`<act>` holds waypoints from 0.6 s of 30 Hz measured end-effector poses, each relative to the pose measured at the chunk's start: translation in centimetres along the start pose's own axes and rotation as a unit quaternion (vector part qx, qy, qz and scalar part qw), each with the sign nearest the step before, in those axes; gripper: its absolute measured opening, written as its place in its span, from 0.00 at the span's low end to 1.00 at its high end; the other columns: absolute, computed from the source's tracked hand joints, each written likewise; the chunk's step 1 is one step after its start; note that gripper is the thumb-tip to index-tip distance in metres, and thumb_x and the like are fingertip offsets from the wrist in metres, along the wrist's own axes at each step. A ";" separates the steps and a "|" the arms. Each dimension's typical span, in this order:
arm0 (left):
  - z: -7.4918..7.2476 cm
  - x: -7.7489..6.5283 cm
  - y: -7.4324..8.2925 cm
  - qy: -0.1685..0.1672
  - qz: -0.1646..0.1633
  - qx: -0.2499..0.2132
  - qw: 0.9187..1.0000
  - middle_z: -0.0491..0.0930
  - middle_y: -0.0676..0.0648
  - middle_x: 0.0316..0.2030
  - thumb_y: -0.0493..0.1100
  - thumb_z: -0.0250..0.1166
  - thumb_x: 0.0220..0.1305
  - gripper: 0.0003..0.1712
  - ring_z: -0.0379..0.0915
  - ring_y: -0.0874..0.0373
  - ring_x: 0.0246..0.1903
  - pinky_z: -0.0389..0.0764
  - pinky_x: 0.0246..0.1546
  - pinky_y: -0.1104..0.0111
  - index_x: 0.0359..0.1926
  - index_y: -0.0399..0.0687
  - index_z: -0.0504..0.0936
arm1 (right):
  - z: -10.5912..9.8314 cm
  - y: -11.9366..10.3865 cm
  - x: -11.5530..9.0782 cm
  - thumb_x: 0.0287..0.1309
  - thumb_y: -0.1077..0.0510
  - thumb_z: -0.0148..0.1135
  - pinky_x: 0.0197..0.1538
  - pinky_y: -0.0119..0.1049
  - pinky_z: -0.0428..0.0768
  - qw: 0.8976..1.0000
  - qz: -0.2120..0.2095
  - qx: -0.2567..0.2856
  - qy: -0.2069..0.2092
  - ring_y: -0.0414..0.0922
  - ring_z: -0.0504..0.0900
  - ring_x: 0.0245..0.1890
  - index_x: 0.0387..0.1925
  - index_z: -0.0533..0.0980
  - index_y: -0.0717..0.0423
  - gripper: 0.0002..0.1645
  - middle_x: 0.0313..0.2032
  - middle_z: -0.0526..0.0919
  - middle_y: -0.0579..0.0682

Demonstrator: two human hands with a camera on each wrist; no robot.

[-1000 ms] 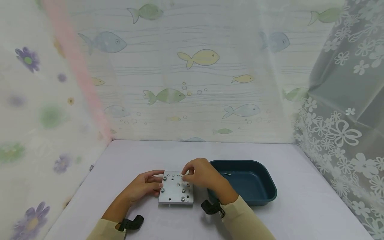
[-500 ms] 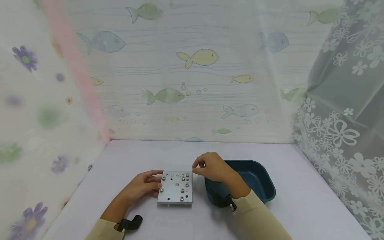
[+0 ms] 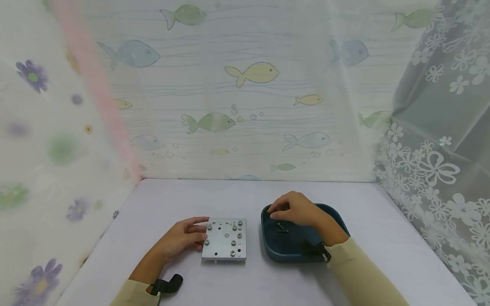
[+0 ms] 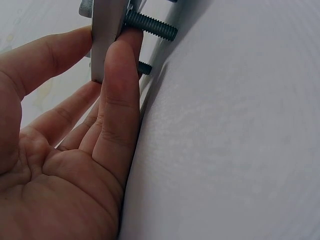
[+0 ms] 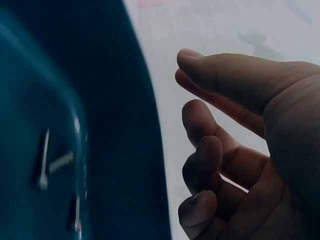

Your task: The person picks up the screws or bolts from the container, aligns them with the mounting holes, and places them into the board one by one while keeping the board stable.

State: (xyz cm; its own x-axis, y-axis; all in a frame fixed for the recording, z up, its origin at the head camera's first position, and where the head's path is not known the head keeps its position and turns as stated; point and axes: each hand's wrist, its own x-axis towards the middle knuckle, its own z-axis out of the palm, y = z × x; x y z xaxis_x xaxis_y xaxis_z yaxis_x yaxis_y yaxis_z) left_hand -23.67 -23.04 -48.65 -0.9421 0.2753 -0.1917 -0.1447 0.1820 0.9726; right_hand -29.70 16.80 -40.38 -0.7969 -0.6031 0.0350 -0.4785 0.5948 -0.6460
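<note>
A silver metal plate [image 3: 222, 246] with several socket-head bolts [image 3: 233, 242] and some bare holes sits left of centre. My left hand [image 3: 180, 237] holds its left edge, thumb on the upper face and fingers underneath. Threaded bolt shanks [image 4: 151, 25] stick out below the plate [image 4: 106, 42] in the left wrist view. My right hand [image 3: 296, 209] hovers over the dark blue bin [image 3: 283, 257], fingers loosely bent, with nothing visible between them. Several thin screws [image 5: 46, 160] lie in the bin, below the fingertips in the head view.
White cloth covers the table [image 3: 183, 199]. A fish-print curtain [image 3: 245, 97] hangs at the back, with a flowered one [image 3: 42, 170] on the left and a grey lace-patterned one [image 3: 440, 127] on the right. Black wrist devices [image 3: 167, 284] are on both arms.
My right hand has left the plate's upper right corner and moved right, over the bin. A bolt head shows at that corner. The left hand and the plate have stayed in place.
</note>
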 end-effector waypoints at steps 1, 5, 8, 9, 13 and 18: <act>0.0 0.0 0.0 0.000 0.000 -0.001 1.000 0.79 0.34 0.63 0.42 0.74 0.63 0.43 0.86 0.51 0.44 0.90 0.42 0.61 0.76 0.45 0.67 | -0.3 0.3 -0.2 0.66 0.49 0.70 0.39 0.34 0.82 1.000 0.001 0.000 -0.002 0.40 0.81 0.37 0.47 0.89 0.43 0.10 0.40 0.87 0.37; 0.0 0.0 -0.1 -0.002 0.005 -0.002 1.000 0.78 0.33 0.64 0.42 0.74 0.64 0.43 0.85 0.51 0.44 0.89 0.41 0.61 0.76 0.43 0.67 | -1.0 1.5 -0.8 0.66 0.50 0.70 0.42 0.35 0.84 1.000 0.008 0.006 -0.010 0.39 0.83 0.39 0.49 0.88 0.48 0.13 0.43 0.88 0.40; -0.1 0.0 -0.2 -0.007 0.007 -0.007 1.000 0.78 0.32 0.64 0.42 0.74 0.64 0.43 0.86 0.50 0.45 0.89 0.42 0.61 0.76 0.42 0.66 | -1.4 2.3 -1.0 0.66 0.50 0.70 0.44 0.35 0.84 1.000 0.016 0.010 -0.018 0.38 0.85 0.40 0.50 0.88 0.49 0.14 0.43 0.89 0.40; -0.1 0.0 -0.3 -0.009 0.007 -0.008 1.000 0.77 0.32 0.64 0.42 0.74 0.64 0.43 0.86 0.50 0.45 0.89 0.42 0.61 0.76 0.42 0.66 | -1.5 2.6 -1.1 0.66 0.50 0.70 0.45 0.35 0.84 1.000 0.020 0.010 -0.022 0.38 0.85 0.41 0.50 0.88 0.50 0.15 0.43 0.90 0.40; -0.1 0.0 -0.4 -0.012 0.007 -0.010 1.000 0.78 0.32 0.64 0.42 0.74 0.64 0.44 0.86 0.49 0.47 0.90 0.43 0.60 0.77 0.42 0.65 | -1.8 3.4 -1.4 0.65 0.50 0.71 0.36 0.38 0.84 0.998 0.047 0.016 -0.036 0.41 0.84 0.31 0.51 0.88 0.51 0.16 0.38 0.90 0.42; -0.1 0.0 -0.3 -0.004 0.006 -0.004 1.000 0.79 0.34 0.63 0.42 0.75 0.63 0.43 0.86 0.49 0.47 0.90 0.44 0.60 0.76 0.44 0.67 | -1.9 4.3 -1.5 0.65 0.52 0.71 0.29 0.39 0.83 0.996 0.073 0.013 -0.043 0.43 0.81 0.20 0.50 0.88 0.54 0.16 0.31 0.89 0.46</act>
State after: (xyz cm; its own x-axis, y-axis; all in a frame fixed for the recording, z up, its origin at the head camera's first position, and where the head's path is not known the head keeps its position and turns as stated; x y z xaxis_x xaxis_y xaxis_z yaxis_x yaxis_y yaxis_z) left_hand -23.68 -23.15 -48.98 -0.9416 0.2842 -0.1808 -0.1359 0.1706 0.9759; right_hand -31.30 21.29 -41.80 -0.8215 -0.5562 -0.1257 -0.3499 0.6658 -0.6590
